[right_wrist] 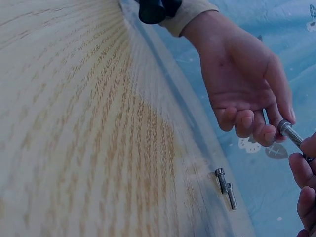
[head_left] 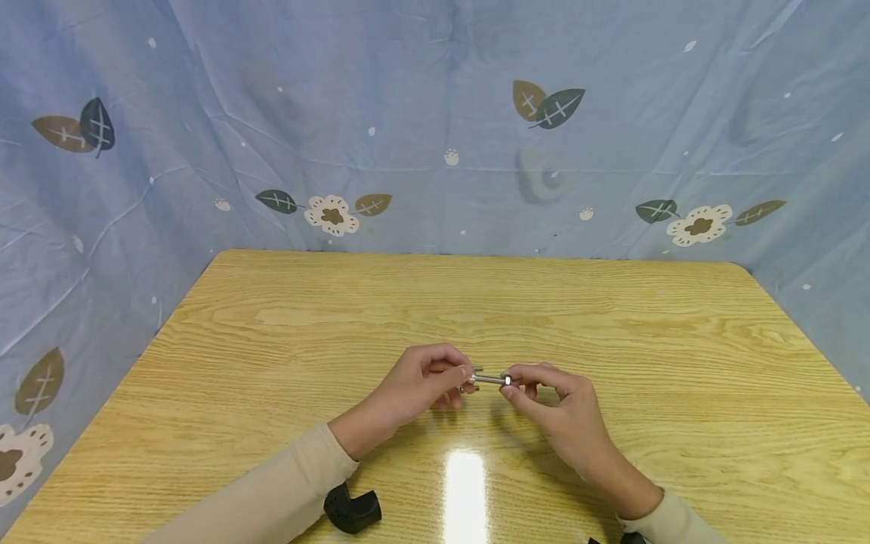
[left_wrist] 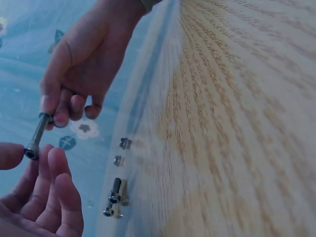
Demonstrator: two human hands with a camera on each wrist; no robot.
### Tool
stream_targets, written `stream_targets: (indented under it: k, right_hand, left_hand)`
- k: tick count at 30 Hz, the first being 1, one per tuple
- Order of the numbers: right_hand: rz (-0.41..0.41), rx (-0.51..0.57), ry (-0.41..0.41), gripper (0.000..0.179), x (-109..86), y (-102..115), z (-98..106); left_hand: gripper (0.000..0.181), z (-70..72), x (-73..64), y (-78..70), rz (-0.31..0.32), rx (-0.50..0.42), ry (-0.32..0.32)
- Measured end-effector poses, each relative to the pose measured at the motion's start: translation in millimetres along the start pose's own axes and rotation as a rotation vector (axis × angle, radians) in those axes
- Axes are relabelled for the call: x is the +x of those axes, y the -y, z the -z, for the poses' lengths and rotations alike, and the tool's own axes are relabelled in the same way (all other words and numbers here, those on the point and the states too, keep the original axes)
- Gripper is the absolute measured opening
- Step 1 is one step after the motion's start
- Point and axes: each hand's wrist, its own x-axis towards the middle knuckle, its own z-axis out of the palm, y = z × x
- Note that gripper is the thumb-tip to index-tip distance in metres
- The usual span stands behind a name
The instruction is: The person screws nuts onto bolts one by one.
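Nearest the head camera: your left sleeve [head_left: 272, 483], beige, with a black curved fitting [head_left: 352, 510] at its cuff. Held above the bench [head_left: 238, 340], between your hands, is one socket-head cap screw [head_left: 491, 379], lying roughly crosswise. Your left hand [head_left: 421, 381] pinches its socketed head between thumb and fingertips, other fingers loosely bent. Your right hand [head_left: 567, 412] pinches a metal nut [head_left: 507, 380] at the other end. Whether that nut is threaded on or only meets the tip, cannot tell.

Reason for the hold (judgement): gripping the two ends probably leaves the shank bare and keeps your fingers out of each other's way; head pinched suits steadying, and a fingertip pinch on the nut suits fine turning.

Outward, below your hands: two loose cap screws [right_wrist: 226, 189] lie close together in the right wrist view; the left wrist view shows a small cluster of screws [left_wrist: 115, 190] and, near it, two short pieces [left_wrist: 122, 151], probably nuts. Grouped there, they seem placed for easy reach. Containers: none seen; loose fasteners rest directly on the bench. Beyond its far edge hangs blue leaf-and-flower cloth [head_left: 421, 91].
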Motion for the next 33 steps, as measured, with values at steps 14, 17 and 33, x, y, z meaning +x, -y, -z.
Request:
stream_targets:
  k: [14,17,33]
  right_hand:
    - [0.014,0.001,0.006,0.012,0.1,-0.9,0.7]
    - [0.014,0.001,0.008,0.012,0.0,-1.5,0.7]
    - [0.016,0.006,-0.008,0.013,0.1,-0.3,-0.6]
  left_hand:
    - [0.023,0.4,-2.3,0.7,-0.039,-0.019,-0.005]
    - [0.022,1.4,-3.0,1.3,-0.057,-0.004,-0.002]
    - [0.025,-0.5,-0.6,1.6,-0.013,-0.010,0.017]
